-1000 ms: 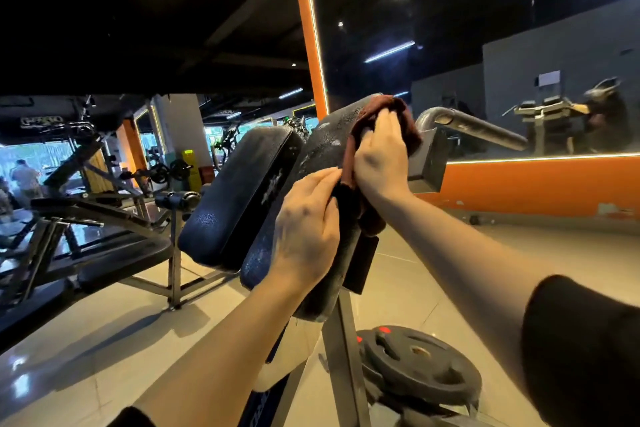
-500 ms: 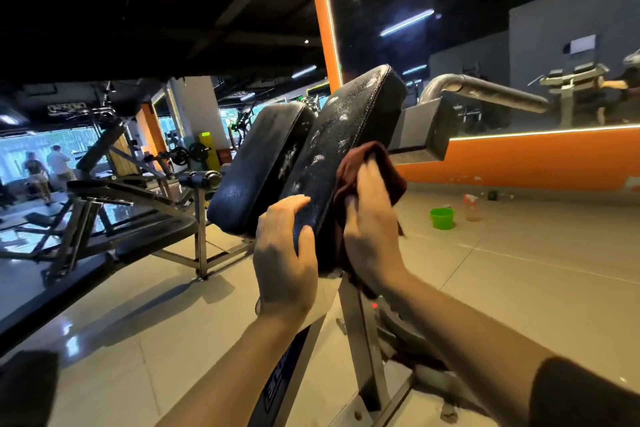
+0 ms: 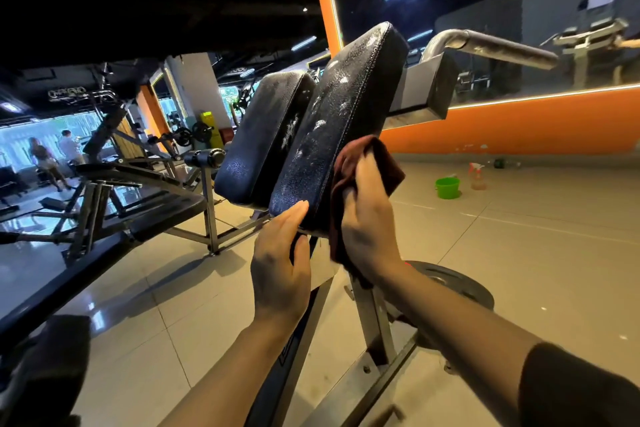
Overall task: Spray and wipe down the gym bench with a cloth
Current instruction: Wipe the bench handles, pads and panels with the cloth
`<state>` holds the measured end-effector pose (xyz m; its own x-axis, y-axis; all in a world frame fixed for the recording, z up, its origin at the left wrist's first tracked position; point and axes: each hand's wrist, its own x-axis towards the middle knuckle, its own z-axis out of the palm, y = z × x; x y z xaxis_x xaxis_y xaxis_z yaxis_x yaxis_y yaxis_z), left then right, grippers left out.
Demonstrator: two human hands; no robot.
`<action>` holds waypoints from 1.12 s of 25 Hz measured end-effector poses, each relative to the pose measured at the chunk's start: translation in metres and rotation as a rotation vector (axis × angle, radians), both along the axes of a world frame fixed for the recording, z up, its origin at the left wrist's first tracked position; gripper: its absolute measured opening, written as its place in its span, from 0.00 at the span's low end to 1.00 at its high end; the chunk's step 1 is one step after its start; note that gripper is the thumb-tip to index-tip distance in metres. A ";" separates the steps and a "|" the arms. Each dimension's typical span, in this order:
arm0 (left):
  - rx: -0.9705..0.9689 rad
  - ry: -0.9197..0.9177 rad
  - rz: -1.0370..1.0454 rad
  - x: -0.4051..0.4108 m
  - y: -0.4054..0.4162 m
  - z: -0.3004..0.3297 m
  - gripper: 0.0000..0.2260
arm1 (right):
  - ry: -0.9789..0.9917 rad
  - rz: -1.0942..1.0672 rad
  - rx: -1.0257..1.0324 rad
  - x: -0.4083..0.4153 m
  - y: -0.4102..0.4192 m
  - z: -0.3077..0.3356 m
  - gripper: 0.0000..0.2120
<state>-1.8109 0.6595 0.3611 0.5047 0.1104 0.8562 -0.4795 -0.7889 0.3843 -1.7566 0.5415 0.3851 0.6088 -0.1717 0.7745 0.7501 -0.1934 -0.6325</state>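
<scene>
— Where was the cloth at that moment?

— The dark red cloth point(image 3: 363, 163) was bunched under the right hand point(image 3: 367, 218), pressed against the right side edge of the nearer black bench pad point(image 3: 339, 121), low down by its bottom corner. The fingers lay over the cloth and curled round part of it, so the hand gripped it against the pad.

— And the other hand?

— The left hand point(image 3: 280, 263) had its fingers straight and together, holding nothing. The fingertips touched the pad's lower edge, with the thumb lying along the underside.

— What did the pad look like?

— Tilted steeply on its metal frame point(image 3: 374, 319), and speckled with pale wet patches on its face. A second black pad point(image 3: 263, 135) stood just beside it on the left.

— Anything else nearby?

— A green bucket point(image 3: 447, 187) and a spray bottle point(image 3: 477, 177) stood on the tiled floor point(image 3: 519, 253) well apart from the bench, near the orange wall point(image 3: 519, 125). A weight plate point(image 3: 453, 284) lay behind the right forearm.
</scene>
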 end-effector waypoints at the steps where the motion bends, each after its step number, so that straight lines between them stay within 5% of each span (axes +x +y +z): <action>1: -0.013 0.007 0.001 -0.001 -0.002 -0.001 0.18 | 0.009 -0.016 0.004 0.004 -0.001 0.007 0.22; 4: -0.063 0.019 0.001 -0.001 -0.006 -0.001 0.18 | 0.009 -0.067 -0.182 -0.024 -0.003 -0.016 0.15; 8: -0.063 0.004 0.028 0.000 -0.011 0.009 0.16 | 0.066 0.004 -0.733 -0.051 -0.060 -0.027 0.11; 12: -0.034 0.017 -0.003 0.000 -0.019 0.021 0.17 | -0.033 -0.342 -0.311 -0.024 -0.076 0.032 0.13; 15: -0.002 0.050 -0.030 -0.001 -0.015 0.022 0.18 | 0.013 -0.292 -0.082 -0.004 -0.046 0.055 0.15; 21: 0.087 0.046 -0.039 0.001 -0.006 0.014 0.21 | -0.028 -0.129 -0.280 -0.046 -0.007 -0.039 0.17; 26: 0.040 0.006 -0.018 0.005 -0.006 0.012 0.19 | -0.065 -0.267 -0.036 -0.005 -0.054 0.052 0.16; 28: 0.042 0.007 -0.013 0.004 -0.006 0.013 0.18 | 0.007 -0.276 -0.097 0.007 -0.049 0.075 0.15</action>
